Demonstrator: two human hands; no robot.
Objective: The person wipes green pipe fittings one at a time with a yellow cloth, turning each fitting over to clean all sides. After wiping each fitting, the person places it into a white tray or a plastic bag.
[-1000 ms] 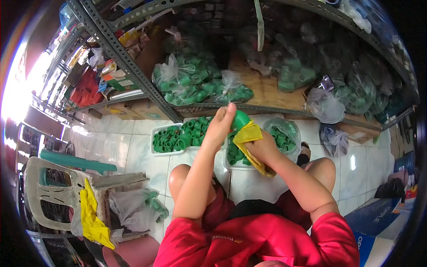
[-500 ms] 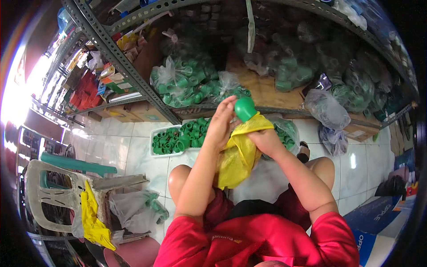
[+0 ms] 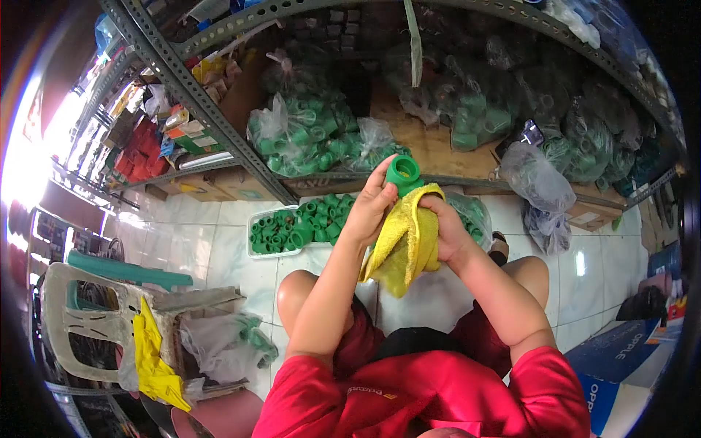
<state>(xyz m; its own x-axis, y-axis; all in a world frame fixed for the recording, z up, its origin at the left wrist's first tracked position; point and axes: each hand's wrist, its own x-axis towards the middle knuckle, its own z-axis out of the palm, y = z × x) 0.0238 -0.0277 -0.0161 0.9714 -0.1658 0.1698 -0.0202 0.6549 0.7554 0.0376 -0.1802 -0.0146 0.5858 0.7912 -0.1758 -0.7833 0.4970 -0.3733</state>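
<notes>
Holding the green fitting [image 3: 401, 174] in your left hand [image 3: 371, 209], you had its open end facing upward, near the shelf [image 3: 453, 157]. Your right hand [image 3: 448, 232] clutched the yellow cloth [image 3: 419, 233] against its lower part; a white tray [image 3: 276, 255] of more fittings [image 3: 274, 230] sat on the floor [image 3: 237, 228].

Green fitting [image 3: 406, 182] partly hidden, apparently by yellow cloth [image 3: 410, 235].
</notes>
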